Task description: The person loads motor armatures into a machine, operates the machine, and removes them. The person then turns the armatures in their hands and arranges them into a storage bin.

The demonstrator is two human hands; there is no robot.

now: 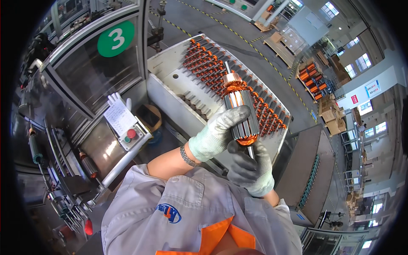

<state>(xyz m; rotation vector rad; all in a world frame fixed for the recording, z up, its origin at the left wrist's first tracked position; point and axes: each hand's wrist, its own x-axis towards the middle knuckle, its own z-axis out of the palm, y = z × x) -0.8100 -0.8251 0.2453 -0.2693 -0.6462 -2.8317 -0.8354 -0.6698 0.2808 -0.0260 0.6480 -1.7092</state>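
Observation:
I hold a motor armature [239, 111] upright in front of my chest; it has a steel slotted core, copper windings, a copper commutator on top and a thin shaft. My left hand [216, 132], in a light grey knit glove, wraps around the core from the left. My right hand [251, 170], in a glove with a dark palm, grips the lower end of the shaft and the bottom windings. Behind the armature stands a white slanted rack [170, 68] filled with several rows of similar copper-wound armatures [208, 63].
A glass-fronted machine enclosure with a round green sign [115, 39] stands to the left. Below it are a button box [129, 136] with a red and a green button, a paper sheet [119, 117] and another armature [89, 165] in a fixture. Pallets with parts [312, 80] lie at the far right.

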